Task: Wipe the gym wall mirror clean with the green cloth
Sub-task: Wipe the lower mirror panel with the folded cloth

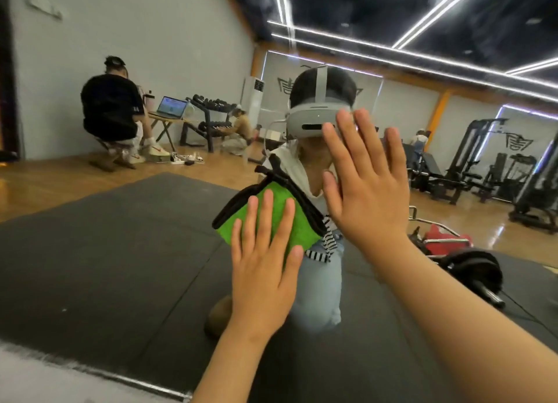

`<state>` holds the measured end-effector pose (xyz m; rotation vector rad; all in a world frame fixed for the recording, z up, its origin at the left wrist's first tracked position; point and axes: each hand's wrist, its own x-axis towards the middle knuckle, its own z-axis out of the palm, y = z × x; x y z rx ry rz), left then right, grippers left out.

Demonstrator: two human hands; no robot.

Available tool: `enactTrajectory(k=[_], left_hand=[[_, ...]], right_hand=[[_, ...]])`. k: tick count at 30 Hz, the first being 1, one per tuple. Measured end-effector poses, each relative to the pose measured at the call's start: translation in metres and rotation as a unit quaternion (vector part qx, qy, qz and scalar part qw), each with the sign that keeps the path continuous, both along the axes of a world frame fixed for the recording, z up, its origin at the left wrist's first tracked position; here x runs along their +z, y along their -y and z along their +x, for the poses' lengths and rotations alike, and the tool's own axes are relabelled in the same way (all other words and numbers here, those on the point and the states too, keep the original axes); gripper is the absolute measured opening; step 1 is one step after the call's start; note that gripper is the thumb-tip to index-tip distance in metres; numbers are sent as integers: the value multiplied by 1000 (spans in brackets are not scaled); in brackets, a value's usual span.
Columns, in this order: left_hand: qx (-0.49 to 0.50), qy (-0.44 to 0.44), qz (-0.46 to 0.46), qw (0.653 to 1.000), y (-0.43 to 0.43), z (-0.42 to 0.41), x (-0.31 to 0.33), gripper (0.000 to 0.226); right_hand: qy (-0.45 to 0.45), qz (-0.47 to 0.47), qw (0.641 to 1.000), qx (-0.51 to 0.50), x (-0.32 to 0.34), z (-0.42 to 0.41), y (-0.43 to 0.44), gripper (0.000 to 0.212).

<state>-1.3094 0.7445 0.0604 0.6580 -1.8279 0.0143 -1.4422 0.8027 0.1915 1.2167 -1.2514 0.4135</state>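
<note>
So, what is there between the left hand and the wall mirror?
In the head view, the green square cloth with black edging lies there, pressed onto the wall mirror by the straight fingers of the left hand.

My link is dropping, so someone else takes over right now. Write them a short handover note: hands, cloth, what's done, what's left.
Left hand: open, fingers straight, pressing the cloth flat against the mirror.
Right hand: open, palm toward the mirror, beside the cloth and a little higher, holding nothing.
Done: the cloth is on the glass. How much has been wiped cannot be told.
Left: wipe across the mirror with the cloth.
</note>
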Motion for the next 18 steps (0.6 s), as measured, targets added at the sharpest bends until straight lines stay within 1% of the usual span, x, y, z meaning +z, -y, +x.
enactTrajectory(k=[3,5,7,8,9,10,12,13,15,17,18], left_hand=[[1,24,-12,1000,5,5,1,67],[4,33,-14,999,6,9,2,67],[-5,18,-7,1000,5,12,2,70],[-16,2,-1,1000,4,11,3,72],[-23,-18,8,1000,2,10,4,74],[-18,-41,18,999,0,8,4,73],[29,-95,44,994,-6,7,3,67],[51,-120,56,990,-8,7,2,64],[70,-150,70,984,-8,9,1,65],[50,-163,68,983,-4,12,2,70],[32,-166,66,983,-1,15,1,70]], right_hand=[[4,10,1000,-14,0,2,-1,54],[33,8,999,4,0,8,-2,54],[117,17,989,86,-5,24,-7,53],[143,35,979,140,-11,33,-12,50],[133,64,972,182,-21,43,-16,47],[94,107,969,201,-34,51,-20,46],[2,206,961,185,-59,62,-21,48],[-20,234,957,172,-67,62,-18,49],[-10,241,958,155,-73,60,-8,51],[-1,221,966,136,-69,54,3,54],[-15,212,970,120,-67,50,6,54]])
